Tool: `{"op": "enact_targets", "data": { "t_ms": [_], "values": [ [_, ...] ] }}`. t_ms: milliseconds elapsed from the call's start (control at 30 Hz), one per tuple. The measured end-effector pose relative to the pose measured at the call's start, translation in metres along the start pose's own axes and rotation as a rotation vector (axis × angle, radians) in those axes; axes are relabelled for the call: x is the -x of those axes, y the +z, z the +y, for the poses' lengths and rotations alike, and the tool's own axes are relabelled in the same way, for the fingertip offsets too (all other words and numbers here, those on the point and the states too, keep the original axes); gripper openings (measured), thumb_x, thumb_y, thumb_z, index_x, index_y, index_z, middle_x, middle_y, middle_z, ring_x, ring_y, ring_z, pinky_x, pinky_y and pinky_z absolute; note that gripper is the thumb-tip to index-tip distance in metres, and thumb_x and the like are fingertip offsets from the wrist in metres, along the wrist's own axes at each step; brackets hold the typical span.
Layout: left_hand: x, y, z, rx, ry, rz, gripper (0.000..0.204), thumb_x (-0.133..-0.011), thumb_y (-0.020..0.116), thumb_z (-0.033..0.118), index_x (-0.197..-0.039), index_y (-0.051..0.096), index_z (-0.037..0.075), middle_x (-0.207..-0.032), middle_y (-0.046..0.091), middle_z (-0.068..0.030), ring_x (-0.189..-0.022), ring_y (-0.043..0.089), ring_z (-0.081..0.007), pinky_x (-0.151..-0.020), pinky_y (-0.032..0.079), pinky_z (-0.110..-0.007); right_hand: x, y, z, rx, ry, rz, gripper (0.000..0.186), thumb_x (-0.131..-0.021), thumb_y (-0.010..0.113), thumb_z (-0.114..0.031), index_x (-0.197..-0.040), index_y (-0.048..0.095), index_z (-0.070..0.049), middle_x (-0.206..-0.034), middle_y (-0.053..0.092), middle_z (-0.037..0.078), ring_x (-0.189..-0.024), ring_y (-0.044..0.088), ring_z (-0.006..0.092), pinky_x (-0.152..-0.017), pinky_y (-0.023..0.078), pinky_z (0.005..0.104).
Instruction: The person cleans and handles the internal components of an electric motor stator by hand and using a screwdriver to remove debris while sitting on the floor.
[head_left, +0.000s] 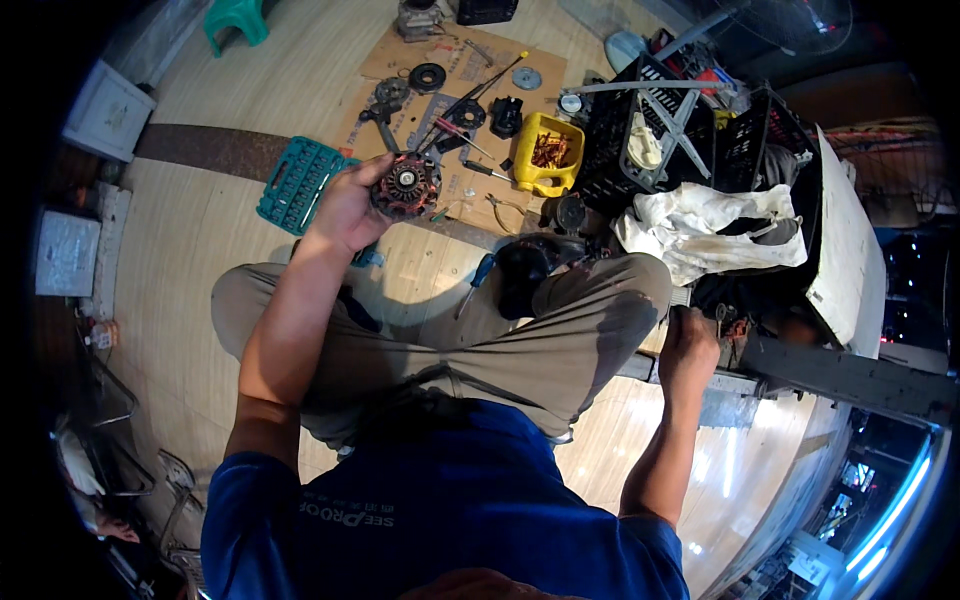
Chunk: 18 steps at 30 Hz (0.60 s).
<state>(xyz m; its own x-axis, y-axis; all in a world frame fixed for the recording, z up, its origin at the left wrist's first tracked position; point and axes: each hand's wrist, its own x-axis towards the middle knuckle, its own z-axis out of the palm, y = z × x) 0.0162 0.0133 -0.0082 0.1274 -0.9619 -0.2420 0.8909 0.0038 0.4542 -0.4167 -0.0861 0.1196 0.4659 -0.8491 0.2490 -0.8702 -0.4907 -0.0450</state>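
Note:
In my left hand (347, 207) is a round motor part with copper windings (407, 188), gripped at its left edge over the cardboard. A pale hub shows at its centre. My right hand (690, 345) is away on the right, beside my knee, with its fingers curled. Whatever it grips, if anything, cannot be made out against the dark clutter there. Below the motor part, a blue-handled screwdriver (476, 285) lies on the floor between my legs. A pair of pliers (505, 211) rests to the right of the part.
Cardboard (470, 75) carries dark round parts and tools. A green socket case (302, 186) lies open at its left. At its right stand a cut yellow jug (548, 155) of copper-coloured pieces and black crates (612, 135). White cloth (690, 228) drapes nearby.

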Motion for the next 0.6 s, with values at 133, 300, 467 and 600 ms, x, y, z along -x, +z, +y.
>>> {"op": "enact_targets", "data": {
  "t_ms": [133, 300, 467, 600],
  "values": [
    [-0.008, -0.012, -0.003, -0.090, 0.279, 0.176, 0.035, -0.104, 0.042, 0.023, -0.119, 0.054, -0.006, -0.114, 0.064, -0.0205, -0.104, 0.065, -0.0313, -0.093, 0.053, -0.045, 0.031, -0.031, -0.013, -0.341, -0.064, -0.177, 0.007, -0.084, 0.067, -0.006, -0.091, 0.068, -0.006, -0.076, 0.064, 0.016, -0.068, 0.064, 0.0347, -0.061, 0.051, 0.0426],
    [-0.016, -0.016, -0.005, 0.104, 0.406, 0.408, 0.037, -0.106, 0.034, 0.023, -0.123, 0.050, -0.006, -0.122, 0.060, -0.0227, -0.113, 0.059, -0.0359, -0.102, 0.045, -0.050, 0.091, -0.027, -0.043, -0.852, -0.395, -0.696, 0.012, -0.083, 0.070, -0.008, -0.095, 0.069, -0.005, -0.085, 0.069, 0.012, -0.076, 0.067, 0.0323, -0.067, 0.054, 0.0383],
    [-0.015, -0.003, -0.013, 0.260, 0.235, 0.443, 0.038, -0.106, 0.034, 0.024, -0.127, 0.049, -0.004, -0.131, 0.054, -0.0233, -0.120, 0.055, -0.0381, -0.106, 0.041, -0.055, 0.163, 0.028, 0.000, -0.677, 0.078, -0.706, 0.009, -0.090, 0.065, -0.011, -0.095, 0.068, -0.004, -0.088, 0.069, 0.018, -0.079, 0.068, 0.0351, -0.069, 0.054, 0.0371],
    [-0.011, 0.007, -0.011, 0.244, 0.265, 0.444, 0.037, -0.105, 0.036, 0.024, -0.125, 0.051, -0.003, -0.129, 0.056, -0.0209, -0.119, 0.056, -0.0358, -0.104, 0.043, -0.054, 0.256, 0.056, 0.075, -0.462, 0.216, -0.674, 0.009, -0.093, 0.062, -0.010, -0.094, 0.068, -0.004, -0.080, 0.069, 0.016, -0.069, 0.067, 0.0252, -0.065, 0.052, 0.0319]
  ]
}}
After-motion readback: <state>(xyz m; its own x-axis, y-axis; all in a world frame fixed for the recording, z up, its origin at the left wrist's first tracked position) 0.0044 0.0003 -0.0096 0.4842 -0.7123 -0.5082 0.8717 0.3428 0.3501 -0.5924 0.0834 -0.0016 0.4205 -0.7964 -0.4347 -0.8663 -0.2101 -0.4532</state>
